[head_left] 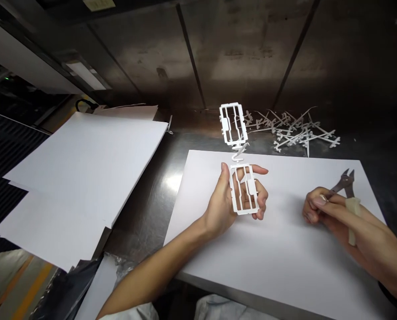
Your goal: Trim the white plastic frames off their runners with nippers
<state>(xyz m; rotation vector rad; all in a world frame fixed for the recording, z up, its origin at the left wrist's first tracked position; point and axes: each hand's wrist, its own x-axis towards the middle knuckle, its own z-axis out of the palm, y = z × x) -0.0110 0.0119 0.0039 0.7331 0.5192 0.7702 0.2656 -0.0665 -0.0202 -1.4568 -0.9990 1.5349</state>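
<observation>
Head view: I see the left hand (233, 200) clamped around the white moulded frame pair (239, 158), upper frame projecting beyond the fingers, exposing the joining runner; right hand (321, 206) grips cutters (344, 182).

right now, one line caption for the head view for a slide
Left hand holds up a white moulded plastic twin-frame part over a white sheet; right hand grips metal side cutters.
</observation>
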